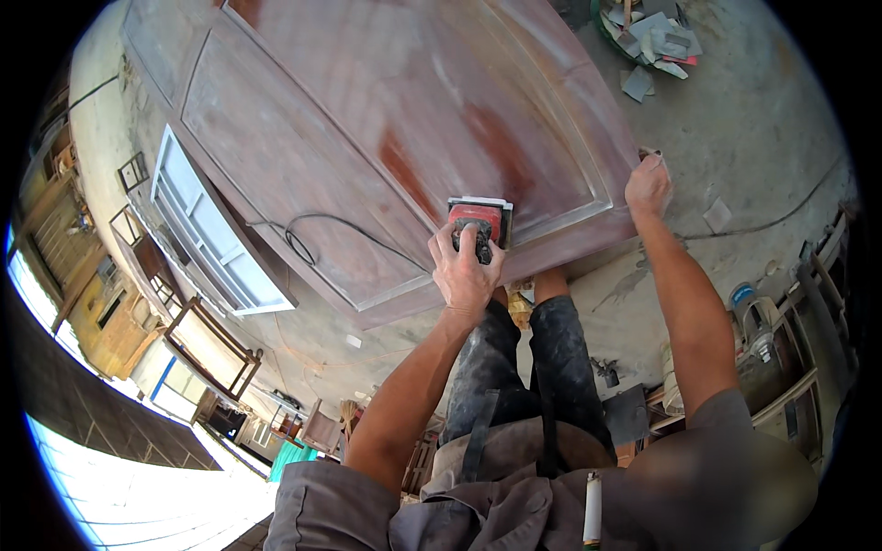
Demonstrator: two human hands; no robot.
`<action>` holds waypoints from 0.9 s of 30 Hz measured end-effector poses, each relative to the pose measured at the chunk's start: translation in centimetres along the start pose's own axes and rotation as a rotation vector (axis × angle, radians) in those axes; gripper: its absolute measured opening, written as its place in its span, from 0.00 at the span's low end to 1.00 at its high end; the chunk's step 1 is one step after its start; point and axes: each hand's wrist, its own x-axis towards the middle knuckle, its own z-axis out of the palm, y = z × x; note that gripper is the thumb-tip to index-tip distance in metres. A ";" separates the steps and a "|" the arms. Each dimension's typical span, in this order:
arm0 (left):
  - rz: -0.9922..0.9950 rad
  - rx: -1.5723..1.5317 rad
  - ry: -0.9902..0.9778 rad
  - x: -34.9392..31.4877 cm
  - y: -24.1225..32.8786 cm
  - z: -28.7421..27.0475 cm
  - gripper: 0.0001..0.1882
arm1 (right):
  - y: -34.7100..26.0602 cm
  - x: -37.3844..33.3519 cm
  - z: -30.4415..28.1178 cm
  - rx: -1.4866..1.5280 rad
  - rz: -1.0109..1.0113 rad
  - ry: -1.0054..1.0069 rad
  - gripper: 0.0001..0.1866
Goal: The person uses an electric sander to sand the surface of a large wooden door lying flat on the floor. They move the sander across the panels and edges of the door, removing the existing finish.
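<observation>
My left hand (pixel 467 277) is closed over the black top of a red electric sander (pixel 487 219). The sander's pad rests on a large wooden door (pixel 303 151) with recessed panels, near its closest end. Most of the door looks dusty and pinkish, with darker reddish-brown streaks ahead of the sander. Beside the door's right edge, my right hand (pixel 649 188) is closed, fingers curled. Something small and dark shows at its fingertips, too little of it to name. A black cord (pixel 358 231) lies looped across the door, left of the sander.
A basin (pixel 614 26) piled with sandpaper pieces stands at the far right on the concrete floor. A pale blue panelled frame (pixel 216 225) leans at the left, near wooden chair frames (pixel 213 347). Another cord (pixel 781 219) crosses the floor at right, near a clear jug (pixel 759 331).
</observation>
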 end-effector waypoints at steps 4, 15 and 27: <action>0.040 0.011 0.097 6.8 0.0 -1.3 0.18 | -1.4 -0.8 -0.9 -0.009 0.019 -0.032 0.30; -0.114 0.012 0.145 10.9 3.1 -1.1 0.22 | 0.4 0.3 0.8 0.026 -0.032 0.040 0.30; 0.119 -0.005 0.056 3.8 4.1 1.0 0.16 | -1.1 -0.5 -0.4 0.008 0.034 -0.030 0.30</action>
